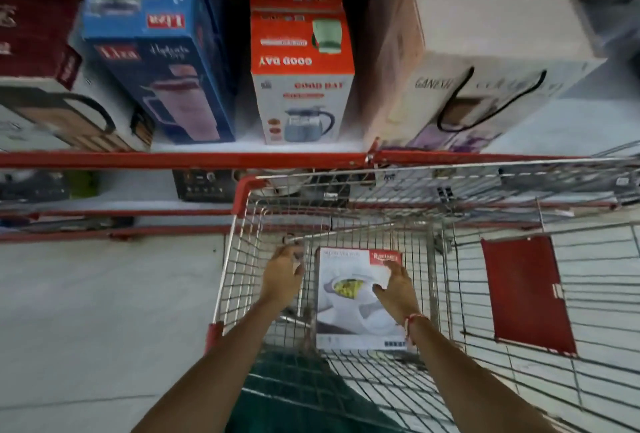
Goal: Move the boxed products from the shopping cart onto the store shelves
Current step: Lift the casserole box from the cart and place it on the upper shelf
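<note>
Both hands (284,271) (398,289) spread open, either side of white box (349,297) in cart (239,204)

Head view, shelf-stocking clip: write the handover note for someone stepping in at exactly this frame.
Left hand: open, at the left edge of the white box, no firm grip visible.
Right hand: open, resting on the box's right side.
The box stands in the shopping cart; no other box visible inside.
Done: blue box, orange-white box and large white box stand on the shelf.
Left: grip and lift the white box, place it on the shelf.
</note>
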Demonstrator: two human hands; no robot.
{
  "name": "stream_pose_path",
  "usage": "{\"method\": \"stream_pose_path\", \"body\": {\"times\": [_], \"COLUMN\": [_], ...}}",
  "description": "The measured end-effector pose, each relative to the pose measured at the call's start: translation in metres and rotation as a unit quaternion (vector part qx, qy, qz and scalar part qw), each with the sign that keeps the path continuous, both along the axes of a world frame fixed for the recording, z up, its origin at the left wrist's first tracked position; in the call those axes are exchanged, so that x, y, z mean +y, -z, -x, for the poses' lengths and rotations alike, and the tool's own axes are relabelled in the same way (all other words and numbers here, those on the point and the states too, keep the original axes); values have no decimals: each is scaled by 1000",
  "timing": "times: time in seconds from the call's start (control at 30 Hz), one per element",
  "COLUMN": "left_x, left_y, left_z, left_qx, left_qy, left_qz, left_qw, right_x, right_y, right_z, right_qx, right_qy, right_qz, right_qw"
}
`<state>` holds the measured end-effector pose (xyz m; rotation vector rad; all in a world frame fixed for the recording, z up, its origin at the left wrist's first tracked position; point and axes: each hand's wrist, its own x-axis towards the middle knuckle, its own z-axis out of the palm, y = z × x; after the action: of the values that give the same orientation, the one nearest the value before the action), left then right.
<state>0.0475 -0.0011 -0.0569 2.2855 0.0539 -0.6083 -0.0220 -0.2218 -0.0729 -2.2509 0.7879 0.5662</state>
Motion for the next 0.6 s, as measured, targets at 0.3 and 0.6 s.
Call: {"method": "stream_pose_path", "body": {"times": [0.3, 0.6], "left_x": [-38, -9], "left_y": [86, 45], "left_z": [41, 39], "left_qx": [244, 250], "left_qy": [-9, -70], "left_qz": [25, 73], "left_qw": [970, 963], "right_x": [-47, -26], "right_y": [79, 38], "right_z": [40, 34], "right_qx": [127, 53], "right_qy": [187, 227], "right_qz": [-145, -194], "right_qw": [963, 953]}}
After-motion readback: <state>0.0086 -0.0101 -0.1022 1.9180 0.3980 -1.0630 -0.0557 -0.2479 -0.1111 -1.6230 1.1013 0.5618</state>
